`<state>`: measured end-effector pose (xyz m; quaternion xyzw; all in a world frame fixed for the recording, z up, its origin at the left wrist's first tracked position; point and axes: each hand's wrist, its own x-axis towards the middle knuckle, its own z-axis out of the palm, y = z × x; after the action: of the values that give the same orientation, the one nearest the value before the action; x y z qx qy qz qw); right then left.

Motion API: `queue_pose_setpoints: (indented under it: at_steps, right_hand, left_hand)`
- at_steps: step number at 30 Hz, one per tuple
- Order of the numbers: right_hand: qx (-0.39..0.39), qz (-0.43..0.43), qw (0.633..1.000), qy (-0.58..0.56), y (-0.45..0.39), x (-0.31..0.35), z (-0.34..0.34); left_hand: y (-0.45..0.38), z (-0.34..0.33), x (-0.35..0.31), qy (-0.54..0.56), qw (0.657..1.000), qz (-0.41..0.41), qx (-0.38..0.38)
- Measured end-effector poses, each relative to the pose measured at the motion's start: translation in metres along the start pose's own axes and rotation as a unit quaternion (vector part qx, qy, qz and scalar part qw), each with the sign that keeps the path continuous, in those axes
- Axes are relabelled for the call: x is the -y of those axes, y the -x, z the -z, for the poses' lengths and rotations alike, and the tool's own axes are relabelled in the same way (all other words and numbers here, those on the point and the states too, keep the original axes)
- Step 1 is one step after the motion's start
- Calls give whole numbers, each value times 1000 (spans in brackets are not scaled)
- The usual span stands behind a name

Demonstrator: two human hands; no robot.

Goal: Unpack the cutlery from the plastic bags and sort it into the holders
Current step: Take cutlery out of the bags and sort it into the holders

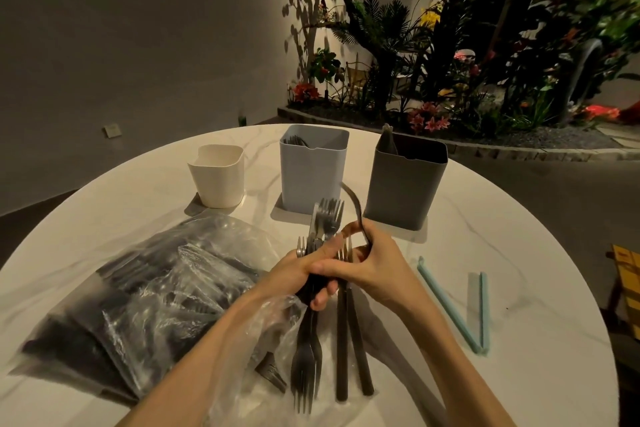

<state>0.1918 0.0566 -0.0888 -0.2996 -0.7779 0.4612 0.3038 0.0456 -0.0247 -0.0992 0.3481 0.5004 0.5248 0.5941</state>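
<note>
My left hand (308, 274) grips a bundle of dark forks (325, 222), some tines pointing up and others hanging down below the fist. My right hand (374, 263) holds a curved dark utensil (356, 208) beside the bundle, its fingers curled round it. Two long dark forks (349, 340) hang beneath the hands. A clear plastic bag (138, 298) full of dark cutlery lies on the left of the white marble table (485, 253). Three holders stand at the back: a cream one (218, 180), a light blue one (311, 173) with cutlery inside, and a grey one (405, 184) with one piece sticking up.
Two light blue bag-sealing clips (460, 308) lie on the table to the right. A loose dark utensil piece (272, 373) rests on the crumpled bag at the front. Behind the table are a planter with plants and flowers (450, 62) and a grey wall.
</note>
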Motion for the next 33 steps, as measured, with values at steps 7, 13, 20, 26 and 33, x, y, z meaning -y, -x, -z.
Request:
queue_pose_setpoints:
  at_steps: [7,13,20,26,33]
  right_hand:
    - [-34,-53,998,9,1,5,-6]
    - [113,-24,992,57,2,3,-9]
    - [-100,-138,979,-113,-6,5,-8]
    - [-33,-133,972,-191,1,17,-8]
    - [-101,-136,967,-189,0,14,-11]
  left_hand:
    - [-7,-3,-1,84,976,-70,-191]
    - [-9,0,-4,84,974,-58,-202]
    - [-9,0,-5,296,955,-5,7]
    - [-4,-1,-1,88,994,-39,48]
    - [1,-8,-5,-18,998,-64,-7]
